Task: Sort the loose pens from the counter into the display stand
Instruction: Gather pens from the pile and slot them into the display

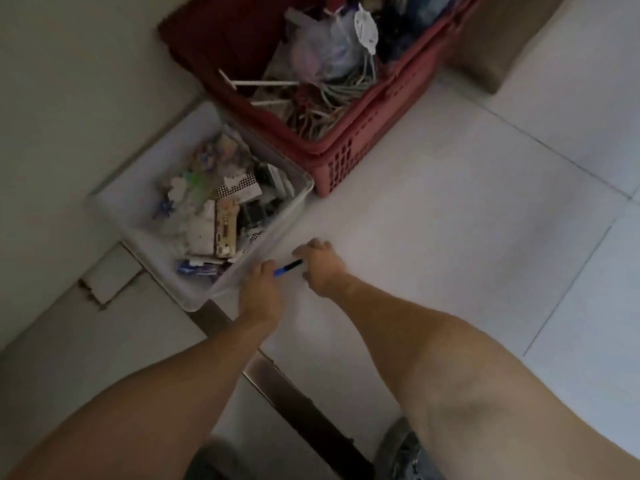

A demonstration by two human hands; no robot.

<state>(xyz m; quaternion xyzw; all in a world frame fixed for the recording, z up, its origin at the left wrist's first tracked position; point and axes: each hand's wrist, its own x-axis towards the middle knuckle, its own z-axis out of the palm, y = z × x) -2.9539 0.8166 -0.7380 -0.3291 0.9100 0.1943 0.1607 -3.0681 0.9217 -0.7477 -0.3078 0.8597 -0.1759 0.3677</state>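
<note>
We hold the pen (288, 267) between both hands, left hand (260, 289) and right hand (320, 268) seemingly pinching its ends, just beside the clear bin (207, 292); a slip could drop it among the clutter.

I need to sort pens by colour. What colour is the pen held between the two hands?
Blue barrel with a black end, seen in the head view: the pen.

Back room or storage corner of a shop or home: tiled floor (450, 209), red crate (346, 140) of cables, clear bin (145, 216) of oddments.
</note>
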